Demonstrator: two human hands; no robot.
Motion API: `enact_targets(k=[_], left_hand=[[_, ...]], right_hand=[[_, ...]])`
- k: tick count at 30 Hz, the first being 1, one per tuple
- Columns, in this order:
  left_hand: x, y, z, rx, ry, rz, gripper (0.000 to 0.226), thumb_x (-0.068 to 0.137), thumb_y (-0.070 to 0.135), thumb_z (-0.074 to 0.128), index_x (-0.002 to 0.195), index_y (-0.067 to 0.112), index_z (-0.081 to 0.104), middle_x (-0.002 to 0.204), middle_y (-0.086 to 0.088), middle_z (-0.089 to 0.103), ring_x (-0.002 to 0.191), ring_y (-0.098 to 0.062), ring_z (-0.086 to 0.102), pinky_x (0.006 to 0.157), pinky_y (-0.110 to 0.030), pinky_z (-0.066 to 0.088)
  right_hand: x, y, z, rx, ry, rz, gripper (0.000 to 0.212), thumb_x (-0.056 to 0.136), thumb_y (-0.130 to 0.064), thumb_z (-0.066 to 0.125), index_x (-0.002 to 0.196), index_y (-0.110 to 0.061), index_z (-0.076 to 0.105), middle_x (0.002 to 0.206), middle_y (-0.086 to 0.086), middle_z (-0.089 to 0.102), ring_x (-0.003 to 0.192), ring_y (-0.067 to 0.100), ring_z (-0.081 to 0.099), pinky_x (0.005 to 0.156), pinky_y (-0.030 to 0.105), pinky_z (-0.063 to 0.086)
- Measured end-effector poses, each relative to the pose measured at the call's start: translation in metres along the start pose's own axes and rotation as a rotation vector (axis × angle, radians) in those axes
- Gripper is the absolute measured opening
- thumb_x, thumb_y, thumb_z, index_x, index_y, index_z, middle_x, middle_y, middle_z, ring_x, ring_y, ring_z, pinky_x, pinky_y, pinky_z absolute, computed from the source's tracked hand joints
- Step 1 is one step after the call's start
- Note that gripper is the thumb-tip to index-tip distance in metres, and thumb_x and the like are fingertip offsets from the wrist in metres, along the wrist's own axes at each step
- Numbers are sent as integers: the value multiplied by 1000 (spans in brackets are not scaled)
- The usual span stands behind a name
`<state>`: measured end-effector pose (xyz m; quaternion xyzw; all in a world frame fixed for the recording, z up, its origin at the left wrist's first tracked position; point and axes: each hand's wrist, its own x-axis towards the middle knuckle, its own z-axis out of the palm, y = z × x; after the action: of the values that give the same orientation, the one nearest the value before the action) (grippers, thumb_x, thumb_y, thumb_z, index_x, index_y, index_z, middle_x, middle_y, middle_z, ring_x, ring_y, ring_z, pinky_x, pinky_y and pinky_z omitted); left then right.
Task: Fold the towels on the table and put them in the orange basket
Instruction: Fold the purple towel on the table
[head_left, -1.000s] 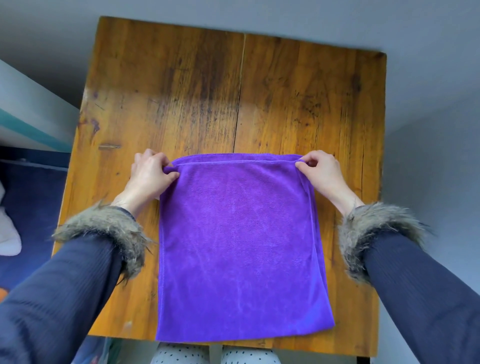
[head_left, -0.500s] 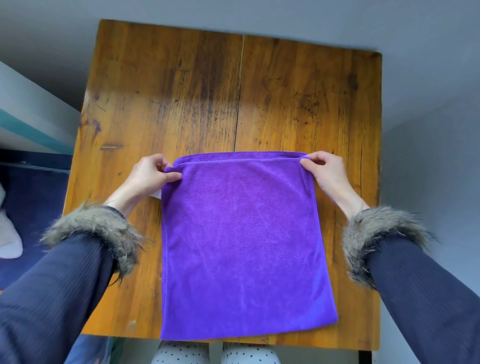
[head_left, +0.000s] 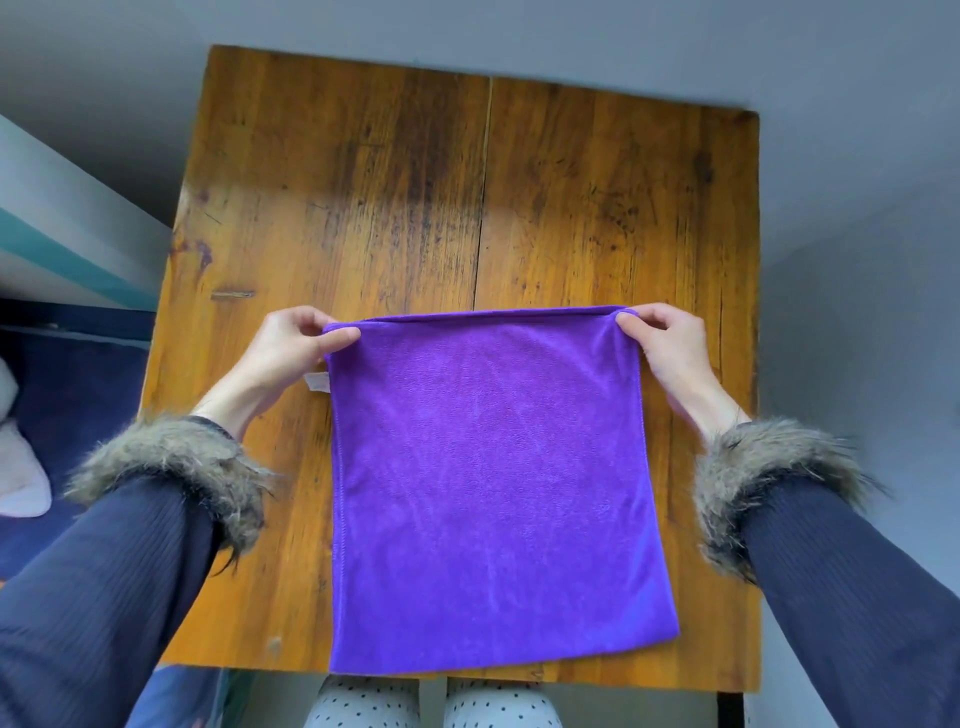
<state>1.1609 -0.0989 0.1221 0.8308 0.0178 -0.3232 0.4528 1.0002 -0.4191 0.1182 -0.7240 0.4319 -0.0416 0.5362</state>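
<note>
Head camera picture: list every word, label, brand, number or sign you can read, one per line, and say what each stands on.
None can be read.
A small white tag sticks out from the left edge of the purple towel, below the left hand: too small and blurred to show any print.
The wooden table bears only stains and scratches, no writing.
</note>
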Motion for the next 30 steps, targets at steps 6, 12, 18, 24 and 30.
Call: enact_targets(k=[6,12,18,24,30], left_hand=[[-28,4,-21,-297,-19,-8,12,86,12,63,75,10,58,73,-2,64,72,-11,59,77,-22,48],[-60,40,-45,-559,-5,84,36,88,1,53,55,17,57,54,3,59,54,-7,54,58,-15,46],[-86,97,-78,-538,-16,292,41,86,-2,54,52,18,62,57,2,63,58,-7,58,63,-17,50],[-106,145,-112,-255,117,498,6,79,11,71,76,14,69,69,4,71,64,-10,62,62,-24,51],[-120,178,-128,-259,194,611,8,78,1,69,78,8,66,64,9,70,59,0,63,63,-12,52]], right_hand=[[-19,-12,-23,176,44,55,17,86,-6,61,72,-15,66,74,-1,62,71,9,53,72,23,43],[-55,-61,-56,357,24,7,16,86,-3,58,74,-10,66,75,7,64,75,17,56,76,29,46],[-81,-124,-87,424,-13,-112,10,88,-2,57,85,-5,66,85,13,66,79,19,61,79,27,52],[-92,-179,-109,483,43,-261,18,87,3,55,83,-11,65,64,-8,70,63,1,62,65,12,50],[-102,-212,-118,557,28,-342,21,87,7,54,80,-11,63,63,-7,70,63,1,64,66,12,51]])
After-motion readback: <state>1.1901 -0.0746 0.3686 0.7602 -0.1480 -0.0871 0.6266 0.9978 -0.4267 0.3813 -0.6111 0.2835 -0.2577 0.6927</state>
